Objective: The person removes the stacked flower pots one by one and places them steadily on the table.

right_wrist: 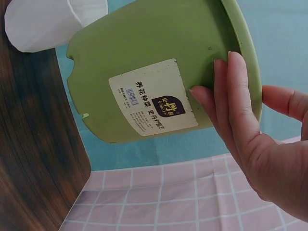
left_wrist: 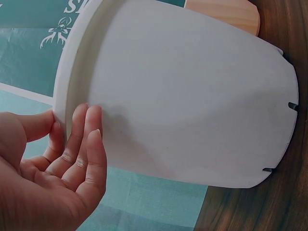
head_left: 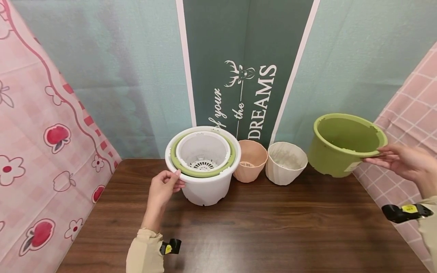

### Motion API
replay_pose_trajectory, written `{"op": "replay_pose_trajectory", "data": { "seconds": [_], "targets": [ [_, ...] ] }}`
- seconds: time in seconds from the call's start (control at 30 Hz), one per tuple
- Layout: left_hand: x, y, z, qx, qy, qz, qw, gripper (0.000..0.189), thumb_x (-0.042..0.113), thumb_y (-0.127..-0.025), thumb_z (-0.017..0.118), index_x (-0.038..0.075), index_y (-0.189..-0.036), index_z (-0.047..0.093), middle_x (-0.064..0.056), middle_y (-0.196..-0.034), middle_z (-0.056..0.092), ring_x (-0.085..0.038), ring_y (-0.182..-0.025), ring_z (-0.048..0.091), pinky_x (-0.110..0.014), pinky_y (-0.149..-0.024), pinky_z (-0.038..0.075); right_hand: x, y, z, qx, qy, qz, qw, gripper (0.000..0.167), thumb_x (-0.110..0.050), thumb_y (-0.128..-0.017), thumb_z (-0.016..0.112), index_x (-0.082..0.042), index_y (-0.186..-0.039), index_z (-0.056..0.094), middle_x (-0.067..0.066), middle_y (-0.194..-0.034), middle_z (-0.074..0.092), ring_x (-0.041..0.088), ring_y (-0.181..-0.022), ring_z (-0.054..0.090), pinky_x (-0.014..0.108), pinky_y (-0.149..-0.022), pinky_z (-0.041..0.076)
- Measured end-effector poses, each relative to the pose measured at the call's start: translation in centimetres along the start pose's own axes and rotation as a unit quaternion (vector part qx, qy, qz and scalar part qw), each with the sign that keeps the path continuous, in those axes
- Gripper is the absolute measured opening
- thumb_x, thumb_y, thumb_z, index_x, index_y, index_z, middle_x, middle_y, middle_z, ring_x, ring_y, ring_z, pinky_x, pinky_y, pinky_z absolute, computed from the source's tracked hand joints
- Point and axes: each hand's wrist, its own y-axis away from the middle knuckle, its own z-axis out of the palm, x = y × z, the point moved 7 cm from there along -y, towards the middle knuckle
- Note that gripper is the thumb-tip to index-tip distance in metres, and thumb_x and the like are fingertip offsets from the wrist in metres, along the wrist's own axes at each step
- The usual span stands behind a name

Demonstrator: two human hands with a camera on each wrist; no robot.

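My left hand (head_left: 164,186) pinches the rim of a large white flower pot (head_left: 206,191) at its left side, thumb on top and fingers beneath. Nested inside that pot are a green pot (head_left: 206,174) and a smaller white pot (head_left: 205,146) with a slotted bottom. At the right, my right hand (head_left: 406,161) grips the rim of a large green flower pot (head_left: 336,161) between thumb and fingers. The right wrist view shows a paper label (right_wrist: 154,98) on its side. This green pot leans slightly, close over the table's back right part.
Between the two large pots stand a peach faceted pot (head_left: 250,161) and a cream faceted pot (head_left: 286,163), side by side. All are near the back edge of the brown wooden table (head_left: 252,231). Cloth curtains (head_left: 136,76) hang behind and at both sides.
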Motion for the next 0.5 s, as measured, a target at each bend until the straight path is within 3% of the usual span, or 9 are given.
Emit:
{"op": "replay_pose_trajectory", "data": {
  "seconds": [0.13, 0.5],
  "targets": [
    [0.1, 0.0, 0.0, 0.000, 0.003, 0.003, 1.0000, 0.023, 0.015, -0.090, 0.058, -0.005, -0.081, 0.053, -0.009, -0.067, 0.065, -0.012, -0.058, 0.063, -0.027, -0.058, 0.053, 0.3, 0.1, 0.2, -0.046, -0.006, 0.023, 0.9987, 0.039, 0.006, -0.096, 0.015, 0.015, -0.096, 0.054, 0.032, -0.103, 0.056, 0.045, -0.100, 0.056, 0.045, -0.090, 0.043],
    [0.1, -0.1, 0.0, 0.002, -0.005, -0.002, 1.0000, 0.023, 0.016, -0.091, 0.058, -0.005, -0.082, 0.053, -0.009, -0.068, 0.065, -0.012, -0.059, 0.063, -0.021, -0.056, 0.051, 1.1, 0.5, -0.5, -0.064, -0.006, 0.029, 0.9975, 0.040, 0.005, -0.097, 0.015, 0.015, -0.098, 0.054, 0.032, -0.105, 0.057, 0.043, -0.102, 0.055, 0.043, -0.092, 0.042]
  ]
}}
